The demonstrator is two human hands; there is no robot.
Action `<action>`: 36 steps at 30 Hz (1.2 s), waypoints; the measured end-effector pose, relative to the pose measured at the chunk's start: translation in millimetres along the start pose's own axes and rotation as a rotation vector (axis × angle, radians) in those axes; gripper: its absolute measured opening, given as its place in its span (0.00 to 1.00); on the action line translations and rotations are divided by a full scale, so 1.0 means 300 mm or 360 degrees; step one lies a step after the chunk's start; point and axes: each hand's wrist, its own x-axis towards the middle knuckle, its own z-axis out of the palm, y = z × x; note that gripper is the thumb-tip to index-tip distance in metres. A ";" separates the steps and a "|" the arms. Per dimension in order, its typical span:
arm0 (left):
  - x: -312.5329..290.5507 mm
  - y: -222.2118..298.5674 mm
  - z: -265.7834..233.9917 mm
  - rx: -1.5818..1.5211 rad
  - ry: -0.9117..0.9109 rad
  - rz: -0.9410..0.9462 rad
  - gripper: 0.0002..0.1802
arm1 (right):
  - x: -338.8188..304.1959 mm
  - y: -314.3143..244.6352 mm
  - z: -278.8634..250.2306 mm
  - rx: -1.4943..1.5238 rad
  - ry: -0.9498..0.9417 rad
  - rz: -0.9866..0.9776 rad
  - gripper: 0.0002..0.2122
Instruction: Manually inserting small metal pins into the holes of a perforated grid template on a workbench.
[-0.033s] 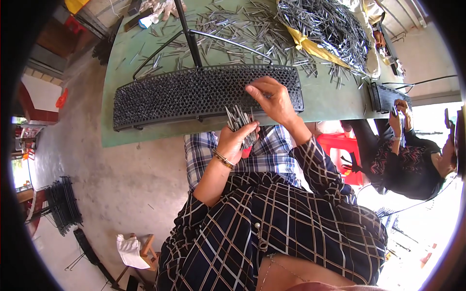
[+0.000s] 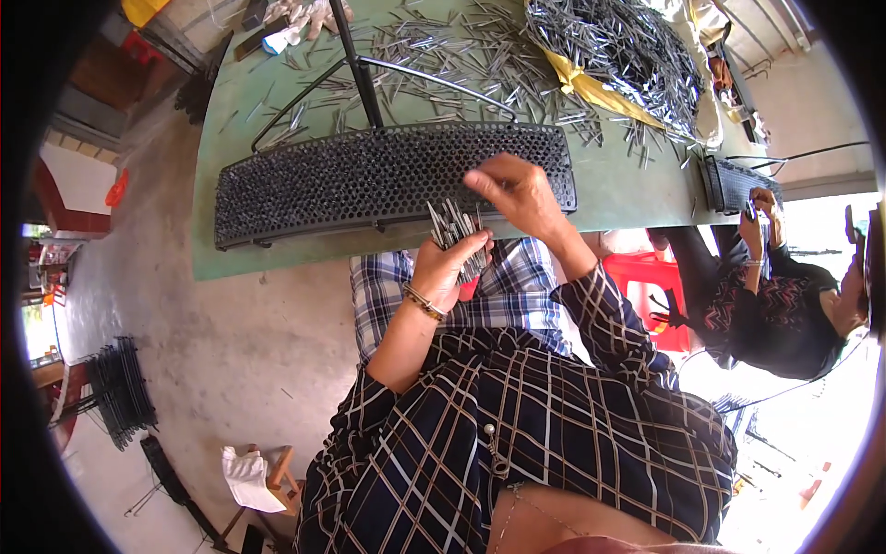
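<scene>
My left hand (image 2: 439,272) is closed around a bundle of thin, pointed metal rods (image 2: 452,227), their tips sticking up past the thumb. Just in front lies a long, slightly curved black perforated rack (image 2: 323,180) full of round holes, resting along the table's near edge. Many holes at its left part look filled; those towards the right look more open. Over the right part of this rack hovers my right hand (image 2: 526,196), fingers curled and thumb drawn towards them. Whatever its fingertips hold, if anything, is blurred and too small to make out.
Loose metal rods (image 2: 443,55) lie scattered over the green table (image 2: 242,120). A large heap of rods (image 2: 628,60) sits on yellow-edged sacking at the back right. Beyond a red stool (image 2: 637,270), a co-worker (image 2: 780,305) handles another black rack (image 2: 729,185).
My right hand has shifted very slightly over the rack, its thumb a little lower. The left hand and its bundle of rods stay in place.
</scene>
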 end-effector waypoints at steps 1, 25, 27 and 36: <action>0.006 -0.002 -0.001 0.0003 -0.0007 -0.0004 0.10 | -0.015 -0.014 -0.009 0.0093 -0.0187 0.0213 0.09; 0.056 -0.037 0.005 -0.0024 -0.0100 -0.0110 0.09 | 0.056 0.058 0.034 0.0026 0.0454 -0.0144 0.07; 0.057 -0.042 0.004 -0.0115 -0.0120 -0.0153 0.09 | 0.040 0.065 0.041 0.0029 0.0427 -0.0126 0.07; 0.044 -0.025 0.000 -0.0029 -0.0171 -0.0104 0.09 | 0.038 0.077 0.047 -0.0625 0.0416 -0.0496 0.07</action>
